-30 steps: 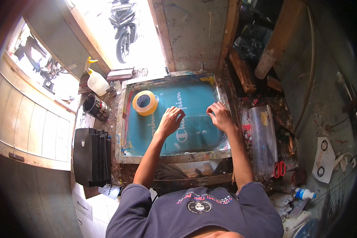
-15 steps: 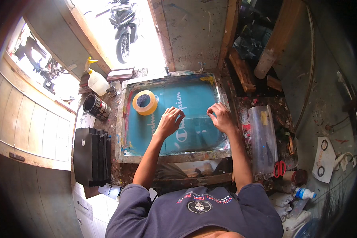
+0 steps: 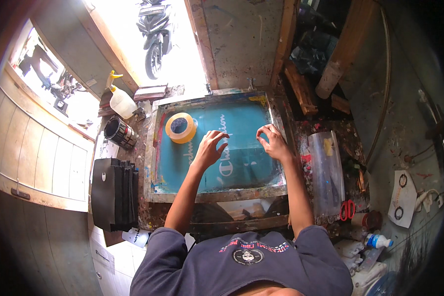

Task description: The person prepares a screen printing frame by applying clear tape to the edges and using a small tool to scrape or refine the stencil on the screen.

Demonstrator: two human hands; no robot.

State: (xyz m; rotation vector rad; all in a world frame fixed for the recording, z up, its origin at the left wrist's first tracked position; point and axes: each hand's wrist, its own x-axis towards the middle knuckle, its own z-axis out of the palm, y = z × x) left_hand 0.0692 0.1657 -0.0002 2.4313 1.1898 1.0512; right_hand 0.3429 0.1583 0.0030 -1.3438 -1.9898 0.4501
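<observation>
A screen-printing frame (image 3: pixel 151 167) with a teal mesh (image 3: pixel 182 170) lies flat in front of me, pale lettering showing in the mesh. Over its middle is my left hand (image 3: pixel 212 148), thumb and fingers apart, nothing between them. Near the mesh's right side, my right hand (image 3: pixel 275 144) has curved fingers with a gap to the thumb, also holding nothing I can see. Between the hands a faint see-through strip, seemingly clear tape (image 3: pixel 244 154), lies across the lettering. A thick roll of yellowish tape (image 3: pixel 187 132) rests on the mesh left of my left hand.
Left of the frame stand a spray bottle (image 3: pixel 122 102), a stained can (image 3: pixel 119 133) and a stack of black pieces (image 3: pixel 108 195). To the right lie a clear plastic sheet (image 3: pixel 326 170) and red-handled scissors (image 3: pixel 348 210). A motorcycle (image 3: pixel 154 44) is outside the doorway.
Both hands have loosened from a pinch: thumbs and fingertips have parted. They stay over nearly the same places, and the tape roll has not moved.
</observation>
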